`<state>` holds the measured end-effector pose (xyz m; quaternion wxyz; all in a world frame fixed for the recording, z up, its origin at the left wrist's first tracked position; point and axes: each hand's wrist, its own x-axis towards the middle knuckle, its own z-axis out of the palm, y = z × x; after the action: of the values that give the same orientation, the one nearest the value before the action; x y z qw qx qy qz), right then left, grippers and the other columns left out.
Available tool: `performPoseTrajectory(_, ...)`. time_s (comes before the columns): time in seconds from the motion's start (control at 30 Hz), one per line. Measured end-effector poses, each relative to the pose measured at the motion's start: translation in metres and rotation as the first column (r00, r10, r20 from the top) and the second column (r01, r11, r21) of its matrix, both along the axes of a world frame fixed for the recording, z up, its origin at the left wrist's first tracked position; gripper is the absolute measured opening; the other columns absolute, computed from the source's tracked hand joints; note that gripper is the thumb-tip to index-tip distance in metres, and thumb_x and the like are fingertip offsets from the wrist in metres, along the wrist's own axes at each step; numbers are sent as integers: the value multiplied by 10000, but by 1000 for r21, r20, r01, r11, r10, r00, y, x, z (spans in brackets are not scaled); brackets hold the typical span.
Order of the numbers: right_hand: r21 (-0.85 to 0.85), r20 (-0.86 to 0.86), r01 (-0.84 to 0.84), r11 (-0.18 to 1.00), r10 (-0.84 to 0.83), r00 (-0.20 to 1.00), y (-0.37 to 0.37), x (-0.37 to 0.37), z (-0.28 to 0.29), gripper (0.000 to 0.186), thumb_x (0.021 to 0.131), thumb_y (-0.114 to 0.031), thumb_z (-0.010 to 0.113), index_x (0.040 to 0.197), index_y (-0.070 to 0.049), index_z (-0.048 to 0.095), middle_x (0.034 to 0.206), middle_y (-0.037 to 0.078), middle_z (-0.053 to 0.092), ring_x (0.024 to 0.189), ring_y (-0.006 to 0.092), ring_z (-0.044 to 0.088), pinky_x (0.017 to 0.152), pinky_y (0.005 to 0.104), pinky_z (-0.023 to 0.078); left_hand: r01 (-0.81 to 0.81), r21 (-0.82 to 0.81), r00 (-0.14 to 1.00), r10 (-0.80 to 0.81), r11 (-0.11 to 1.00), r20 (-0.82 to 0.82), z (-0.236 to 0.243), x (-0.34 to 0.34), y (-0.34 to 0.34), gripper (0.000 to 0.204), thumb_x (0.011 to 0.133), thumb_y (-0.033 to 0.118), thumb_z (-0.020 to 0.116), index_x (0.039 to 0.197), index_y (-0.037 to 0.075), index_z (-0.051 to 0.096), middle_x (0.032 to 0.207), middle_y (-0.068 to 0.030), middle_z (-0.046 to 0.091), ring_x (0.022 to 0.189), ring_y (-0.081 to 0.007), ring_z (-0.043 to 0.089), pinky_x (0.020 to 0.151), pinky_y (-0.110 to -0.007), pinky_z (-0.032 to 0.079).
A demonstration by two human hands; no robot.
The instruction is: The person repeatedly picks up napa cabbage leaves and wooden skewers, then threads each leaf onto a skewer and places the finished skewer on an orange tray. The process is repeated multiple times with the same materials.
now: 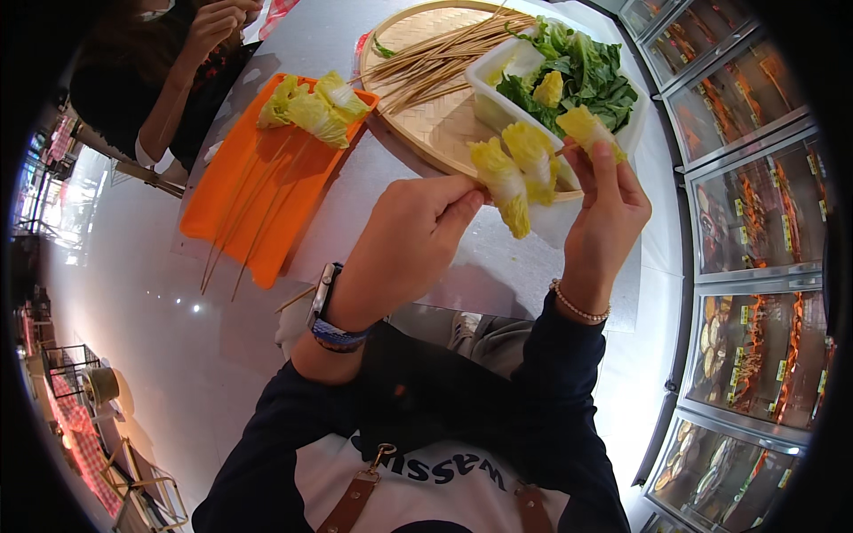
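Over the grey desk [351,191], a yellow lettuce leaf [582,126] is lifted just right of and slightly above two pale leaves [533,164], its long axis slanting from upper left to lower right. The right hand [604,222] holds it, fingers narrowed to a pinch. The left hand [413,235], fingers closed, grips what appears to be a thin stick, hidden by hand and leaves, near a white tub [487,108] of greens [609,84].

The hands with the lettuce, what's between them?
In the head view, two lettuce leaves are between the left hand and right hand, which pinches another leaf.
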<state>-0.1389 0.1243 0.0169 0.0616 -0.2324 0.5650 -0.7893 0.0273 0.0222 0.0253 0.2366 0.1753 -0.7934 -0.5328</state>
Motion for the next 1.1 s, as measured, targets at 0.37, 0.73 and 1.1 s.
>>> performPoseTrajectory(0.37,-52,-111,102,993,-107,988,-8,9,2,301,935,-88,620,1162,109,610,1023,162,687,898,209,689,846,299,554,7,7,999,-7,1000,31,3,-4,2,196,935,112,537,935,-66,622,783,-205,641,670,-323,611,617,-357,459)
performPoseTrajectory(0.73,-66,-232,124,990,-136,963,-13,12,-5,295,900,-19,655,1154,127,614,945,122,696,818,117,658,754,216,519,15,38,1000,-16,999,3,-1,-4,-1,190,940,102,524,918,-62,618,787,-189,648,695,-305,624,646,-346,469)
performPoseTrajectory(1.1,11,-710,361,932,-247,660,-10,1,-12,234,810,23,723,1036,73,699,924,156,726,775,137,693,692,233,540,149,213,988,-152,966,-1,-5,-2,-8,251,987,138,486,931,-51,642,708,6,512,677,-64,439,636,-212,384)
